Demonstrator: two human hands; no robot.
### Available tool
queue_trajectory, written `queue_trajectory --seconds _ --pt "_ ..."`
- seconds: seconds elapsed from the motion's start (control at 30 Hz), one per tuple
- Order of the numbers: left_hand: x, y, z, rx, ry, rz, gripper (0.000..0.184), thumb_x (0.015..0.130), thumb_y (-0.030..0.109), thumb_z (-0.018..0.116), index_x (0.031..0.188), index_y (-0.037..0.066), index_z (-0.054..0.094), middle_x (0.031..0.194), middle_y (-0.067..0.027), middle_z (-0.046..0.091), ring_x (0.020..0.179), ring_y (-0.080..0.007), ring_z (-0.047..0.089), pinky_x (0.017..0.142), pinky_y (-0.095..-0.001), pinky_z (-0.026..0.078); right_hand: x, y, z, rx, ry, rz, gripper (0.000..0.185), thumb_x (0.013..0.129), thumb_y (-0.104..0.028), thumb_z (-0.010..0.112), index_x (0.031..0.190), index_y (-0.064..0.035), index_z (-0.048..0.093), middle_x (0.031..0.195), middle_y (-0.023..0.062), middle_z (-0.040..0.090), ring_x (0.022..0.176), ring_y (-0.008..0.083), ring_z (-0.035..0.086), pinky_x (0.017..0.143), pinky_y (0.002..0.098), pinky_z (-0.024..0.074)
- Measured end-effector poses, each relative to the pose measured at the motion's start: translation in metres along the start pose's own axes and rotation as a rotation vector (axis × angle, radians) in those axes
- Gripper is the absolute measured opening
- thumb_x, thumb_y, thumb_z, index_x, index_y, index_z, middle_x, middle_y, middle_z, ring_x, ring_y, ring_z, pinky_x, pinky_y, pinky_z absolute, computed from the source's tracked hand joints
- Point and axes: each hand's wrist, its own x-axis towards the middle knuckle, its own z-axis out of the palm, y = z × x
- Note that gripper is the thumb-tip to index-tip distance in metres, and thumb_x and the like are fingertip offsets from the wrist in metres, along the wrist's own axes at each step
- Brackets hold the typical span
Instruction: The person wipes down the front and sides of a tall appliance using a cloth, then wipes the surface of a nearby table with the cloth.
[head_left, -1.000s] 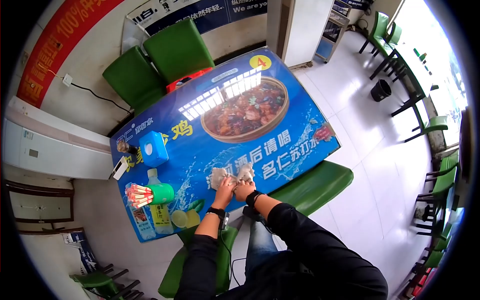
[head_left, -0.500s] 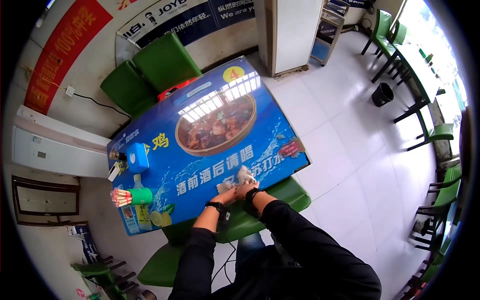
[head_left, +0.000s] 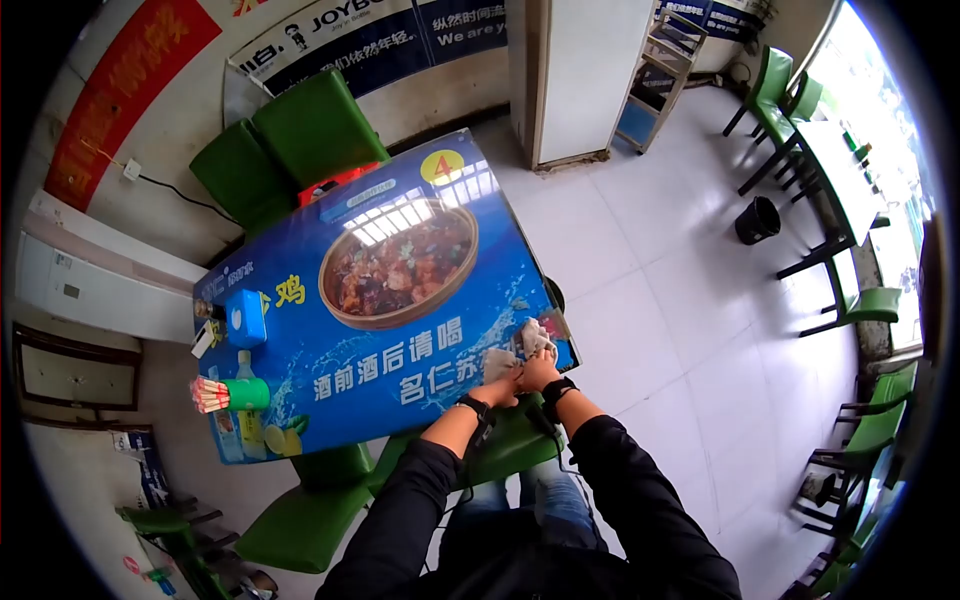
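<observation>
A crumpled whitish-grey cloth (head_left: 499, 364) lies on the blue printed table (head_left: 400, 345), close to its front right corner. My left hand (head_left: 500, 387) presses on the cloth's left part with the fingers closed on it. Right beside it, my right hand (head_left: 541, 371) grips the part that reaches toward the corner. Whether this is one cloth or two, I cannot tell. Black bands sit on both wrists. Part of the fingers is hidden under the cloth and behind the hands.
On the table's left side stand a green holder (head_left: 248, 394) of wrapped chopsticks and a blue box (head_left: 246, 318). Green chairs (head_left: 305, 530) line the near edge, and more (head_left: 318, 125) stand behind. A black bucket (head_left: 758, 220) is on the floor at the right.
Both hands and the cloth have moved right along the table's front edge, toward the right corner. The camera view has shifted slightly too.
</observation>
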Motion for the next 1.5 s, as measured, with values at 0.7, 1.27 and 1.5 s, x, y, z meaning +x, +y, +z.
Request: queue_trajectory --seconds 0.7,1.27,1.5 --pt "-0.216 0.074 -0.043 -0.322 0.688 -0.121 0.056 0.072 0.010 0.061 0.124 0.007 0.038 0.117 -0.0132 0.047 0.106 -0.0218 0.046 0.088 -0.0323 0.037 -0.114 -0.122 -0.047 0.734 -0.012 -0.576 0.028 0.064 -0.016 0.057 0.087 -0.0021 0.058 0.068 0.0059 0.058 0.063 0.0098 0.049 0.058 0.0292 0.0407" --pt "0.055 0.303 0.069 -0.494 0.122 0.196 0.046 0.069 0.011 0.062 0.111 -0.001 0.048 0.094 -0.0059 0.057 0.084 -0.0108 0.052 0.074 -0.0245 0.043 -0.336 0.175 0.019 1.683 0.494 -0.369 0.049 0.073 -0.008 0.057 0.118 0.0018 0.038 0.111 0.0103 0.049 0.104 0.0166 0.045 0.089 0.0292 0.0358" --pt "0.217 0.394 0.125 -0.346 -0.029 0.320 0.029 0.072 0.016 0.060 0.094 -0.002 0.056 0.082 -0.0052 0.059 0.075 -0.0086 0.052 0.067 -0.0236 0.044 -0.427 0.306 0.033 1.924 0.843 -0.365 0.073 0.065 -0.002 0.068 0.126 -0.0047 0.028 0.115 0.0111 0.046 0.105 0.0193 0.046 0.087 0.0313 0.0387"
